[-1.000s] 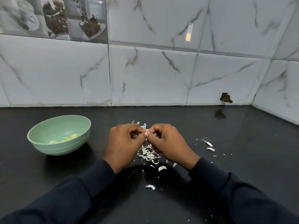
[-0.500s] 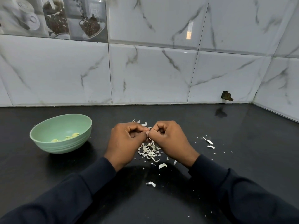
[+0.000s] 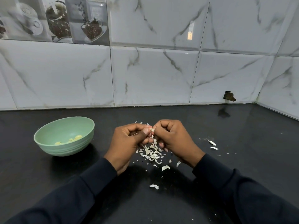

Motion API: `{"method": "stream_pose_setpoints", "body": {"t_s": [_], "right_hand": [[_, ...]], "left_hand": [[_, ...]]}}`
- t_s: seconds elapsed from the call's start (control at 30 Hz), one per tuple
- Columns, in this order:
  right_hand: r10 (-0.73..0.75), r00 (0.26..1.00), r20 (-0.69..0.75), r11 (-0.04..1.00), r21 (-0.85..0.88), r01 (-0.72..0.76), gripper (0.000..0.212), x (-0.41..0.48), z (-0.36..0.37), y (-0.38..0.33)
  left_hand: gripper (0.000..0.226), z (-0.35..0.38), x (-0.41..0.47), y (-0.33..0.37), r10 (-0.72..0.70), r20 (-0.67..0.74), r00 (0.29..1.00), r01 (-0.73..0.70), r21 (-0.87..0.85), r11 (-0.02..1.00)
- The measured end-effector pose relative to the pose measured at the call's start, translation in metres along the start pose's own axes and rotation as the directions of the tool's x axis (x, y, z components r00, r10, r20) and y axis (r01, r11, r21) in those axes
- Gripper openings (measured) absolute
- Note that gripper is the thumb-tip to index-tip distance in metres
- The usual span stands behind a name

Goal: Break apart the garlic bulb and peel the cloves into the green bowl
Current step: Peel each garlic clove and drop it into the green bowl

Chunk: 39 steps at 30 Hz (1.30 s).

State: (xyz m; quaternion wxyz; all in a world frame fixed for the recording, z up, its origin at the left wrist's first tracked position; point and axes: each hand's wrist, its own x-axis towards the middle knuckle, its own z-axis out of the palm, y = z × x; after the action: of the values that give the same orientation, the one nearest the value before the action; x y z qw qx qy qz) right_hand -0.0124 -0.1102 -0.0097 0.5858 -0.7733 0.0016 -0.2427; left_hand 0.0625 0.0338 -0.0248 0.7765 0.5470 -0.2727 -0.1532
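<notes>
Garlic clove point(image 3: 151, 129) pinched between fingertips of left hand point(image 3: 127, 143) and right hand point(image 3: 174, 140), both closed together on it, right of green bowl point(image 3: 64, 147). Inside bowl, few peeled cloves point(image 3: 71, 140). Loose skins point(image 3: 151, 152) under hands, on black counter point(image 3: 242, 135).

We find no legible text, label, brand, number or sign anywhere in view. The one printed surface is the decorative tile strip point(image 3: 53, 20) on the wall above and behind the green bowl point(image 3: 64, 136); it carries pictures of a cup and coffee beans only, and we can read no lettering on it. The green bowl itself bears no marking that we can make out, only ribbed rings round its lower wall.
</notes>
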Motion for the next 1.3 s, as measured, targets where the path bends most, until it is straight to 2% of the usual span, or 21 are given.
{"method": "stream_pose_setpoints", "body": {"t_s": [0.2,0.27,0.33,0.43,0.5,0.6,0.7,0.93,1.13,1.2,1.3], "right_hand": [[0.014,1.0,-0.006,1.0,0.024,-0.013,0.034,0.0016,-0.0002,0.0025],[0.02,1.0,-0.016,1.0,0.013,-0.019,0.033,0.0014,0.0002,0.0033],[0.023,0.999,-0.024,1.0,0.012,-0.023,0.03,0.0013,0.0009,0.0029],[0.018,1.0,-0.017,1.0,0.016,-0.017,0.031,0.0004,0.0011,0.0019],[0.012,1.0,-0.001,1.0,0.007,-0.012,0.031,-0.0011,0.0011,0.0011],[0.011,1.0,0.028,1.0,-0.017,-0.01,0.023,-0.0027,0.001,-0.0009],[0.006,0.999,0.038,1.0,-0.027,-0.005,0.021,-0.003,0.0003,-0.0024],[-0.003,0.998,0.069,0.998,-0.063,0.007,0.023,-0.0043,-0.0001,-0.0013],[-0.038,0.998,0.06,0.972,-0.229,0.05,0.022,-0.002,-0.0029,0.0018],[-0.064,0.997,0.053,0.951,-0.301,0.077,0.019,-0.003,-0.0026,0.0029],[-0.082,0.996,0.033,0.933,-0.349,0.089,0.018,-0.005,-0.0009,0.0044]], "left_hand": [[0.018,-0.0006,0.0003,-0.0011,0.03,-0.046,0.998,-0.028,0.031,0.999],[0.016,-0.0032,0.0023,-0.0004,0.125,-0.062,0.99,-0.112,0.188,0.976],[0.013,-0.0053,0.0036,0.0001,0.227,-0.025,0.974,-0.202,0.372,0.906],[0.005,-0.0036,0.001,0.0015,0.266,0.015,0.964,-0.243,0.462,0.853],[0.007,-0.0003,0.0005,0.0014,0.228,-0.013,0.974,-0.202,0.413,0.888],[0.009,0.0003,0.0023,0.0001,0.087,-0.054,0.995,-0.075,0.189,0.979],[0.011,-0.0026,0.0034,-0.0027,-0.008,-0.029,1.0,0.01,0.08,0.997],[0.015,-0.0017,0.0052,-0.0038,-0.085,-0.007,0.996,0.085,0.018,0.996],[0.013,-0.0009,0.0056,-0.0029,-0.132,-0.022,0.991,0.13,-0.072,0.989],[0.01,-0.0016,0.0054,-0.0024,-0.118,-0.03,0.993,0.116,-0.06,0.991],[0.007,-0.0021,0.004,-0.0051,-0.053,-0.046,0.998,0.055,0.047,0.997]]}}
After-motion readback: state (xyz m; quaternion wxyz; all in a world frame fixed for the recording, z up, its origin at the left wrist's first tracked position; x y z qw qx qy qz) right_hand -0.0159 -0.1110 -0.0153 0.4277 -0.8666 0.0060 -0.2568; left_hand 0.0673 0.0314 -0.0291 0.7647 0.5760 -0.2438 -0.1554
